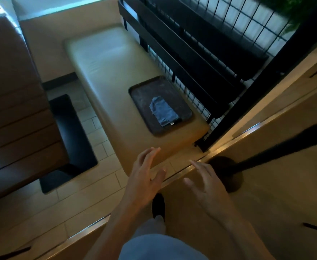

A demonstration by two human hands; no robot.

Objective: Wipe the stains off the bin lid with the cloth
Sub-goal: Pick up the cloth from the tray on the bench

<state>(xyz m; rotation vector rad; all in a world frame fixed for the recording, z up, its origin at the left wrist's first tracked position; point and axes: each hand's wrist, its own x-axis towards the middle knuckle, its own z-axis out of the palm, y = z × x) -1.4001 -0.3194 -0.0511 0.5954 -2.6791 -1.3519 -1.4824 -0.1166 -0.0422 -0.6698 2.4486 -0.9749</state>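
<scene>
Folded blue-grey cloth (163, 112): lies untouched on a dark rectangular tray (142, 91) set on a pale padded bench (105, 59). Left hand (144, 177) and right hand (208, 186): both empty, fingers spread, near the bench. Bin lid: not identifiable. Wiping is judged not yet begun.

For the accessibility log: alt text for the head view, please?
Both hands, left hand and right hand, reach forward open and empty toward a folded blue cloth lying on a dark tray, which sits on a tan bench seat.
</scene>
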